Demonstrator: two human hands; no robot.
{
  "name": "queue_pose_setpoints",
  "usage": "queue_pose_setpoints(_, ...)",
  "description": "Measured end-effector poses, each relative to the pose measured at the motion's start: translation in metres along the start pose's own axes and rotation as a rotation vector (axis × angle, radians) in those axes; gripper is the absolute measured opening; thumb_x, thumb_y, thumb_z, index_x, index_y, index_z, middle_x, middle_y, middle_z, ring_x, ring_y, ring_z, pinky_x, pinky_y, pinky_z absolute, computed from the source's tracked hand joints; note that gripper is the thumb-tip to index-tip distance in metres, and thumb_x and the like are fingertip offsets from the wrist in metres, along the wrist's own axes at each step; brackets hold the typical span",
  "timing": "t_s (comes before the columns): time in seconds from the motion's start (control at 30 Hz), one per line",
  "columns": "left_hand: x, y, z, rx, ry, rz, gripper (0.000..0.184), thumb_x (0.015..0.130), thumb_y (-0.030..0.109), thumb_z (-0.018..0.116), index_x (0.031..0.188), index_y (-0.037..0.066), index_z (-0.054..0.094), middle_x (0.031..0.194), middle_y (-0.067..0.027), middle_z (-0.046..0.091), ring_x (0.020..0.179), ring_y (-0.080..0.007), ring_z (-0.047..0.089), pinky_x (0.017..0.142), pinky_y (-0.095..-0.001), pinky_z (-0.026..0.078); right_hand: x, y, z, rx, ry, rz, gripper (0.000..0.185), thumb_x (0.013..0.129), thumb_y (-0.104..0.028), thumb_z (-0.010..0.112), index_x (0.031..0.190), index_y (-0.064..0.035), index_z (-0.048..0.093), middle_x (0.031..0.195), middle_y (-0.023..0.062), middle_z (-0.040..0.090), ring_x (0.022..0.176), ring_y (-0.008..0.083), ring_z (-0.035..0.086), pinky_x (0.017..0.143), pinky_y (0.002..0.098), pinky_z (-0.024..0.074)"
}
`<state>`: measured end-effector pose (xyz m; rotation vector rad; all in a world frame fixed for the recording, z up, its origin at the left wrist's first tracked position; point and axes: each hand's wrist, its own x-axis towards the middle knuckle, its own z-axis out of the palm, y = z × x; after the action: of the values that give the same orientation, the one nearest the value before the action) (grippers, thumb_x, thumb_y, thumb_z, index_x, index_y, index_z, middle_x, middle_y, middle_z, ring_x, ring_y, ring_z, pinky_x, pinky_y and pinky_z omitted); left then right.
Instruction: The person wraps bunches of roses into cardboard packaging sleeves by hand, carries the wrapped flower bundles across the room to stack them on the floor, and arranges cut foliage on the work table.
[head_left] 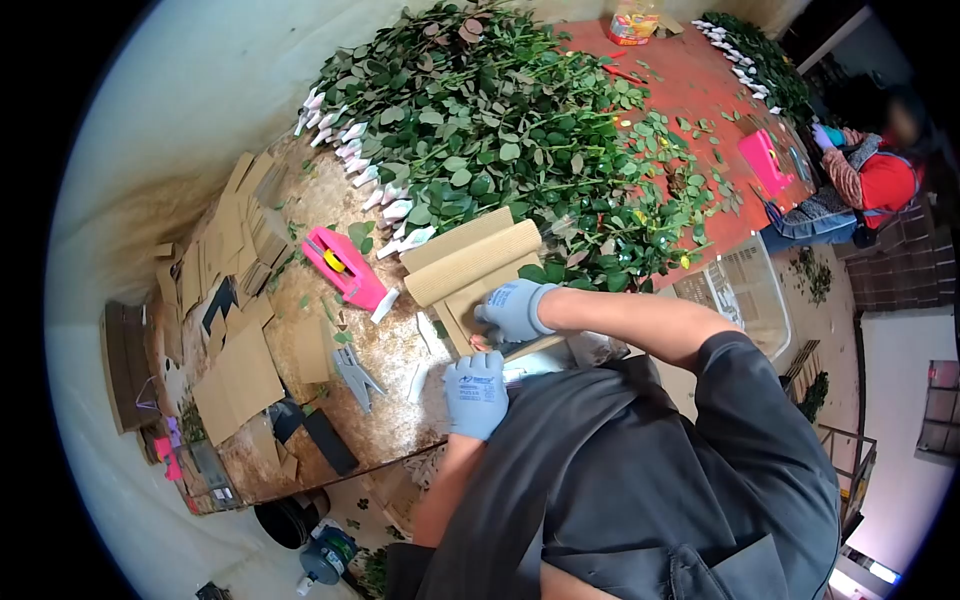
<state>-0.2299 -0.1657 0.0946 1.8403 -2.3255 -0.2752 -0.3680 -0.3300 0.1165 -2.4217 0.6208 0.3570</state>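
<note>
My left hand (475, 395), in a blue-grey glove, is closed at the near edge of a corrugated cardboard wrapper (475, 265). My right hand (517, 310), gloved alike, rests over the wrapper's lower part with its fingers curled in. Between the two hands shows a small pinkish thing (480, 343), too covered to name. What the fingers of either hand grip is hidden. To the left lie a pink tape dispenser (345, 272) and a grey stapler (357, 378). Beyond the wrapper, leafy stems (490, 130) are piled with white-wrapped ends pointing left.
Cardboard sheets (238, 385) and stacked pieces (235, 240) cover the table's left side. A plastic crate (752, 290) stands right of my right arm. Across the red table (690, 90), a person in red (885, 185) works near a second pink dispenser (765, 162).
</note>
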Motion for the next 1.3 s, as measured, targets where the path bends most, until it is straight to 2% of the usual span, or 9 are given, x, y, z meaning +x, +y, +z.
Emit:
queue_pose_setpoints(0.13,-0.002,-0.004,0.007,-0.010,-0.052,-0.022,0.014,0.086,0.019,0.058,0.098,0.013,0.061,0.090,-0.0075,0.064,0.086,-0.0281,0.062,0.074,-0.0461,0.046,0.020,0.004,0.017,-0.124,-0.109,0.008,0.031,0.092,-0.032,0.065,0.112,-0.0093,0.069,0.103,0.0168,0.074,0.099,0.0395,0.070,0.086,0.0474,0.0543)
queue_pose_setpoints(0.33,-0.004,-0.003,0.007,-0.049,-0.067,-0.062,0.015,0.086,0.021,0.059,0.100,0.014,0.062,0.088,-0.0057,0.063,0.084,-0.0265,0.063,0.070,-0.0449,0.048,0.023,0.011,0.038,-0.042,-0.023,-0.123,0.029,0.096,-0.035,0.062,0.105,-0.0078,0.068,0.101,0.0164,0.072,0.094,0.0374,0.070,0.081,0.0482,0.0546)
queue_pose_setpoints(0.4,-0.004,-0.003,0.007,-0.119,-0.100,-0.106,0.029,0.084,0.021,0.061,0.111,0.013,0.067,0.093,-0.0076,0.066,0.087,-0.0289,0.063,0.075,-0.0457,0.051,0.023,0.018,0.040,0.003,0.006,-0.167,0.030,0.099,-0.035,0.058,0.105,-0.0080,0.067,0.102,0.0161,0.072,0.095,0.0372,0.070,0.082,0.0483,0.0542)
queue_pose_setpoints(0.63,0.008,0.003,-0.016,-0.237,-0.124,-0.176,0.034,0.082,0.015,0.062,0.115,0.008,0.071,0.101,-0.0104,0.072,0.093,-0.0300,0.066,0.080,-0.0444,0.054,0.024,0.033,0.056,0.145,-0.006,-0.264,0.039,0.106,-0.040,0.048,0.104,-0.0077,0.071,0.107,0.0178,0.072,0.100,0.0376,0.070,0.088,0.0470,0.0537)
queue_pose_setpoints(0.77,0.025,-0.005,-0.038,-0.370,-0.243,-0.106,0.037,0.080,0.008,0.065,0.117,0.005,0.069,0.105,-0.0160,0.071,0.095,-0.0364,0.065,0.084,-0.0468,0.051,0.023,0.034,0.056,0.186,-0.048,-0.288,0.037,0.105,-0.038,0.051,0.103,-0.0086,0.073,0.111,0.0171,0.071,0.102,0.0358,0.071,0.088,0.0461,0.0543)
queue_pose_setpoints(1.0,0.044,-0.017,-0.037,-0.382,-0.387,-0.040,0.046,0.078,0.005,0.067,0.124,0.005,0.067,0.117,-0.0162,0.071,0.104,-0.0363,0.065,0.089,-0.0463,0.051,0.024,0.039,0.063,0.236,0.003,-0.267,0.025,0.097,-0.029,0.058,0.102,-0.0100,0.074,0.110,0.0156,0.071,0.101,0.0342,0.071,0.088,0.0447,0.0549)
queue_pose_setpoints(1.17,0.033,-0.017,-0.025,-0.363,-0.303,-0.054,0.048,0.076,0.006,0.069,0.123,0.005,0.067,0.117,-0.0159,0.071,0.096,-0.0370,0.067,0.085,-0.0465,0.053,0.024,0.039,0.063,0.320,0.001,-0.239,0.018,0.089,-0.023,0.064,0.103,-0.0121,0.070,0.107,0.0136,0.069,0.099,0.0346,0.070,0.086,0.0457,0.0553)
queue_pose_setpoints(1.23,0.040,-0.015,-0.031,-0.337,-0.335,-0.043,0.050,0.074,0.005,0.069,0.123,0.006,0.068,0.115,-0.0154,0.072,0.092,-0.0373,0.068,0.082,-0.0465,0.053,0.019,0.035,0.050,0.324,0.040,-0.239,0.018,0.091,-0.023,0.063,0.102,-0.0124,0.071,0.106,0.0140,0.069,0.098,0.0346,0.070,0.086,0.0463,0.0554)
queue_pose_setpoints(1.3,0.036,-0.017,-0.029,-0.315,-0.367,-0.031,0.052,0.072,0.004,0.068,0.124,0.006,0.067,0.113,-0.0157,0.073,0.092,-0.0370,0.067,0.081,-0.0464,0.053,0.016,0.029,0.037,0.236,-0.086,-0.190,0.018,0.092,-0.023,0.062,0.103,-0.0118,0.071,0.108,0.0140,0.069,0.098,0.0346,0.070,0.085,0.0464,0.0555)
